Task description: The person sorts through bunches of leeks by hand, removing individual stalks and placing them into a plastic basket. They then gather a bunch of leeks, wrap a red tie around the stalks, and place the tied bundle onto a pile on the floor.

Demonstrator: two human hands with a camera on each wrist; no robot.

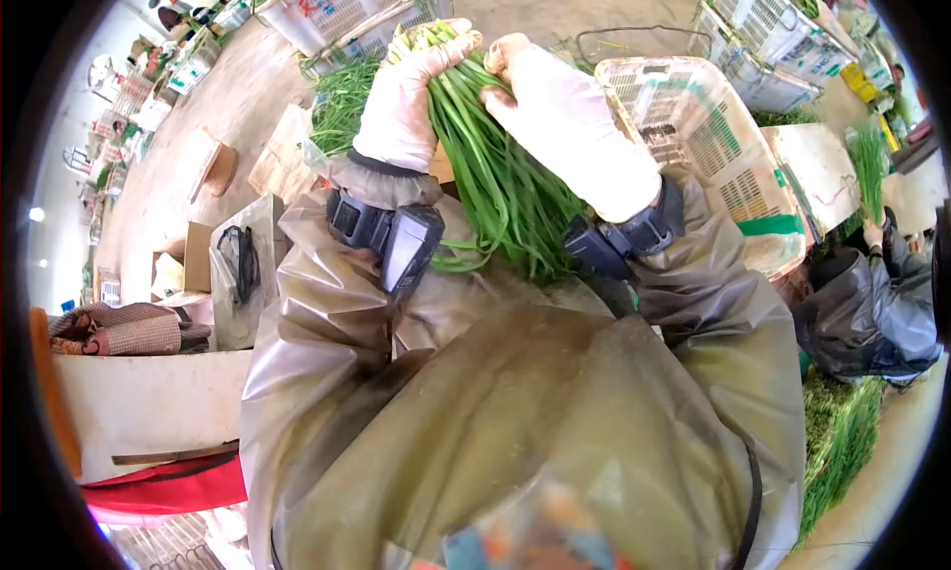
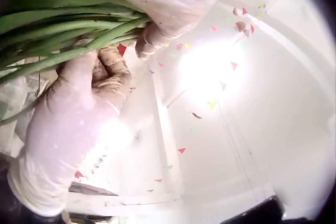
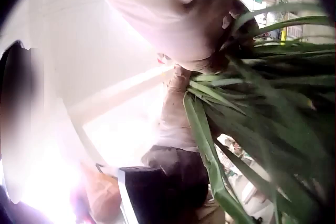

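Observation:
A bunch of garlic chives [image 1: 495,174] lies across the lap, long flat green leaves toward the body and pale stem ends away from it. My gloved left hand [image 1: 411,100] grips the bunch near the stem ends, thumb over the top. On the other side, my gloved right hand [image 1: 565,119] has its thumb and fingers curled at the bunch's edge. The left wrist view shows the right hand [image 2: 73,113] with bent, soiled fingertips against the leaves [image 2: 63,29]. In the right wrist view, leaves hang beside the right hand [image 3: 173,19], and its fingertips are partly hidden.
A white plastic crate [image 1: 776,189] stands close by my right arm. More chives [image 1: 342,104] lie beyond my left hand. Stacked crates [image 1: 342,15] are at the back. At the right, another person [image 1: 857,293] holds chives. A cardboard box [image 1: 195,258] stands at the left.

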